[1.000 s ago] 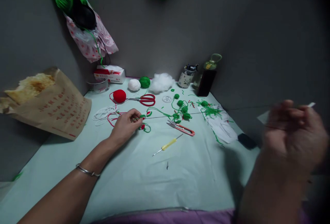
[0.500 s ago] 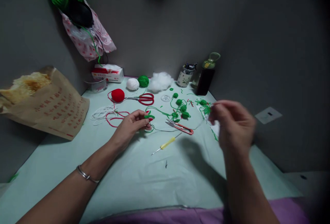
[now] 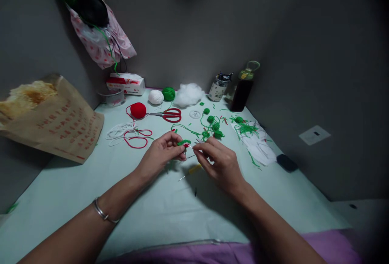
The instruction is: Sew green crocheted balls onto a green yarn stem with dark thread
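Observation:
My left hand (image 3: 166, 150) pinches a small green and red yarn piece (image 3: 184, 143) over the middle of the table. Close by on the right, my right hand (image 3: 217, 162) is closed on a thin needle (image 3: 191, 147), whose other end meets the yarn piece. Under my right hand lies a yellow-handled crochet hook (image 3: 194, 169), partly covered. The small snips beside it are mostly hidden by my right hand. Green yarn balls and leaves (image 3: 215, 126) with loose strands lie just beyond my hands.
Red scissors (image 3: 172, 115), a red yarn ball (image 3: 138, 110), white stuffing (image 3: 189, 94) and a white yarn ball (image 3: 156, 97) lie farther back. A paper bag with bread (image 3: 69, 122) stands left. Bottle (image 3: 242, 90), pen jar (image 3: 217, 89) and paper with green scraps (image 3: 261, 150) are right.
My right hand has come in from the right to my left hand, bringing the needle to the yarn piece. The paper and a dark object at the right now show.

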`<action>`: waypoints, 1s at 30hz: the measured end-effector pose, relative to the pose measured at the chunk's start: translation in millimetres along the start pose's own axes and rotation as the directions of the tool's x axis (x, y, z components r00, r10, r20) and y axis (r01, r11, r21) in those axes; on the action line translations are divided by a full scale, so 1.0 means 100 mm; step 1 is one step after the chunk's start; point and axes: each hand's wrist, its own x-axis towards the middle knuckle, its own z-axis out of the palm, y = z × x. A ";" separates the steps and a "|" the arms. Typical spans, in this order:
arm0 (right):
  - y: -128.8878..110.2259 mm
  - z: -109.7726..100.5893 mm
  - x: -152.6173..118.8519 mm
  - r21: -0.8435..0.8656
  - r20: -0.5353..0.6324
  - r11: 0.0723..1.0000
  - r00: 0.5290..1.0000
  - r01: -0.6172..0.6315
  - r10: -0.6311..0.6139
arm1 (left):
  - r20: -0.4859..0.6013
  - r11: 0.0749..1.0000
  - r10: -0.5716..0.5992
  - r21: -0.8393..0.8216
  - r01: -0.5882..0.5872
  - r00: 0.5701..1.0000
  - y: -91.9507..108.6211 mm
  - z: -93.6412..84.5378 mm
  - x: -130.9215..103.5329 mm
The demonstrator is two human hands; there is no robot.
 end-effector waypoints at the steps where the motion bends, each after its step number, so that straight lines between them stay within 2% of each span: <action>1: 0.00 0.00 0.00 -0.004 0.000 1.000 1.000 0.006 -0.006 | -0.001 1.000 0.000 0.009 0.000 1.000 0.01 0.01 0.00; 6: 0.00 0.01 -0.01 -0.031 0.017 0.999 1.000 0.013 -0.012 | -0.030 0.995 0.010 0.097 -0.007 0.999 0.07 0.07 -0.02; 12: -0.02 -0.02 -0.01 -0.051 0.050 0.998 0.999 0.023 -0.021 | -0.078 0.955 0.129 0.278 -0.102 0.989 0.05 0.09 -0.05; 20: -0.03 -0.03 -0.01 -0.041 0.056 0.999 0.998 0.019 -0.016 | -0.066 0.949 0.131 0.296 -0.106 0.989 0.05 0.09 -0.05; 24: -0.02 -0.01 -0.02 -0.035 0.072 0.999 0.997 -0.008 0.010 | -0.081 0.918 0.195 0.366 -0.153 0.977 0.03 0.10 -0.05; 27: -0.03 0.01 -0.03 0.027 0.081 0.997 0.994 -0.070 0.068 | -0.027 0.830 0.327 0.487 -0.274 0.945 -0.02 0.08 -0.07; 30: -0.04 0.04 -0.01 0.141 0.095 0.972 0.979 -0.190 0.178 | 0.099 0.636 0.501 0.632 -0.443 0.860 -0.07 0.05 -0.10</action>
